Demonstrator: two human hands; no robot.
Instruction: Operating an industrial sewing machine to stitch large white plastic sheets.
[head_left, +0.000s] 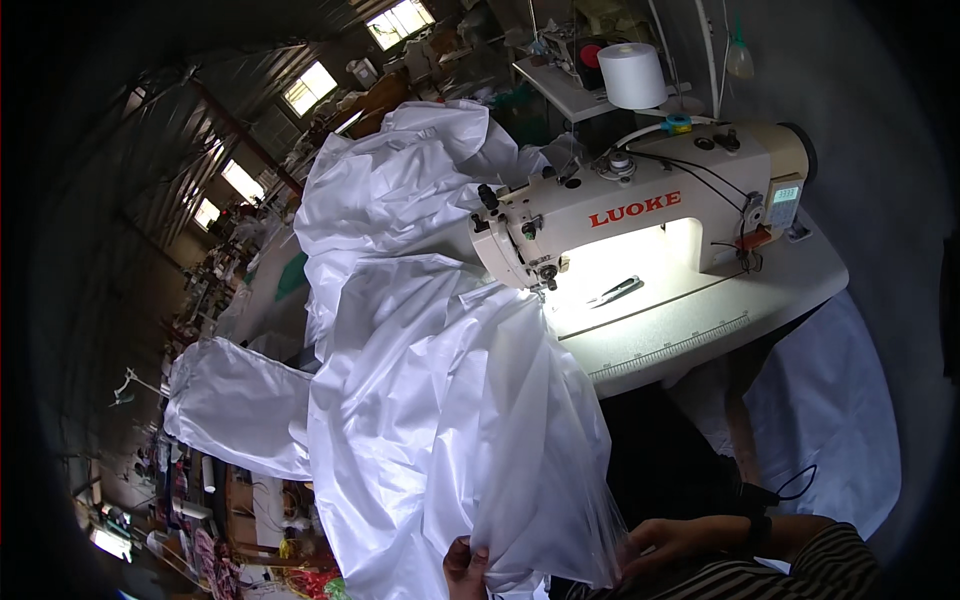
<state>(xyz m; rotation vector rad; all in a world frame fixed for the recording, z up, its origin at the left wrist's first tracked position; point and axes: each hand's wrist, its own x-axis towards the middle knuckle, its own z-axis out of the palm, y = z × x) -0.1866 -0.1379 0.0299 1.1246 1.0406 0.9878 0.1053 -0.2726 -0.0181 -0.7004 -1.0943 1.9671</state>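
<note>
A large heap of shiny white fabric (400, 380) spreads over the sewing machine's left end and hangs down toward me. At the bottom of the picture, my left hand (465, 568) pinches its lower part between thumb and fingers. My right hand (668, 545), a dark band at its wrist, closes on the fabric's right edge, with the fingertips partly hidden. Between the two hands the cloth is drawn out into folds. Beyond them stands the white sewing machine (620, 205), its lamp lit and its needle area beside the cloth.
Small thread snips (616, 291) lie on the machine bed (680, 335) under the arm. A white thread cone (632, 76) stands behind the machine. More white cloth (825, 410) hangs at the right. Farther left, the workshop holds cluttered shelves and several bright windows.
</note>
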